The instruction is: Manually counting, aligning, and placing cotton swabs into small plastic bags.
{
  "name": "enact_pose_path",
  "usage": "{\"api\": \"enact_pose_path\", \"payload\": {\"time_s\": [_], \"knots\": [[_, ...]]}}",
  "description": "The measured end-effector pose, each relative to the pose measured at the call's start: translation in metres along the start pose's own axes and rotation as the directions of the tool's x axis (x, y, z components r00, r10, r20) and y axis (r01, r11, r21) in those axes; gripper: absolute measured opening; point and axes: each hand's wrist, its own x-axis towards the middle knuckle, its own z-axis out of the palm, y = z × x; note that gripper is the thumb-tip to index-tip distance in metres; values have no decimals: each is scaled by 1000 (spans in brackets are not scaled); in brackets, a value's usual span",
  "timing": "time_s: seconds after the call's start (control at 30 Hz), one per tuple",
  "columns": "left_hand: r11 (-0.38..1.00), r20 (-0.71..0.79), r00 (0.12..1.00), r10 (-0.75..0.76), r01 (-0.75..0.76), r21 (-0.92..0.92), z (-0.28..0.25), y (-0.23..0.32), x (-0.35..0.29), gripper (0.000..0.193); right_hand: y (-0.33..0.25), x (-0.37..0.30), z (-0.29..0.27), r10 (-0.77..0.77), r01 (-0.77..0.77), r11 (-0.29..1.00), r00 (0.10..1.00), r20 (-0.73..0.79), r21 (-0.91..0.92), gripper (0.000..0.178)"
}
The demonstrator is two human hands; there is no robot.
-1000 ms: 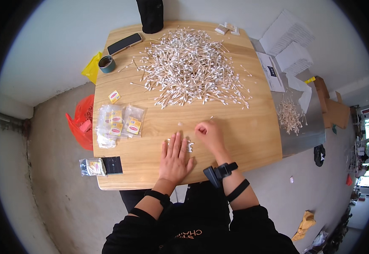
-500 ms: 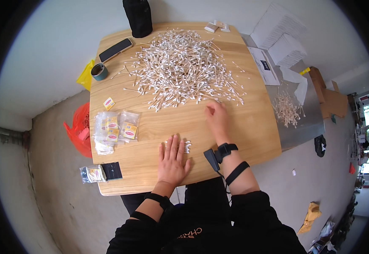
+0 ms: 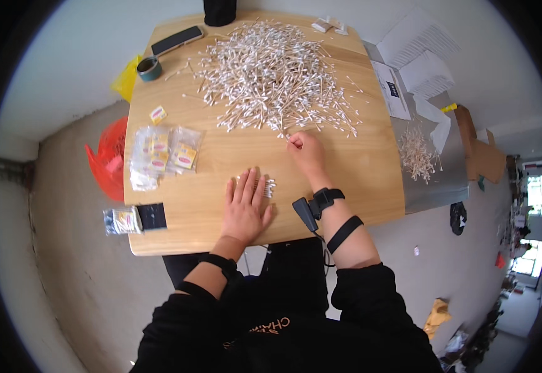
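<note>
cotton swabs (image 3: 271, 78) lay heaped ahead; your left hand (image 3: 245, 206), flat and outstretched, covered a small row (image 3: 270, 188), best steadied lightly; your right hand (image 3: 306, 151) curled nearby, any hold indiscernible.

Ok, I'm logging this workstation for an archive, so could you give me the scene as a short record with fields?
Left hand: palm down, fingers over a small row of cotton swabs
Right hand: fingers curled, by the near edge of the large swab pile; grip unclear
Table, left: clear bags with yellow-and-white cards, one loose card
Left edge: bagged pack, overhanging
Far left: phone, cup
Right of table: smaller swab heap on a grey surface
</note>
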Motion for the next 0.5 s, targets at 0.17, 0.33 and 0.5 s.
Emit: {"api": "enact_pose_path", "payload": {"time_s": [0.17, 0.33, 0.5], "knots": [[1000, -10, 1000, 0, 0, 9, -1, -3, -2, 69, -9, -33, 1, -176, 175, 984, 978, 116, 15, 4], [1000, -16, 1000, 12, -12, 20, -2, -6, -3, 66, -13, -36, 8, -166, 132, 978, 961, 222, 159, 12], [1000, 5, 1000, -2, 2, 5, -4, -3, -3, 65, -6, -20, 10, 55, -53, 985, 998, -10, 167, 18]]}}
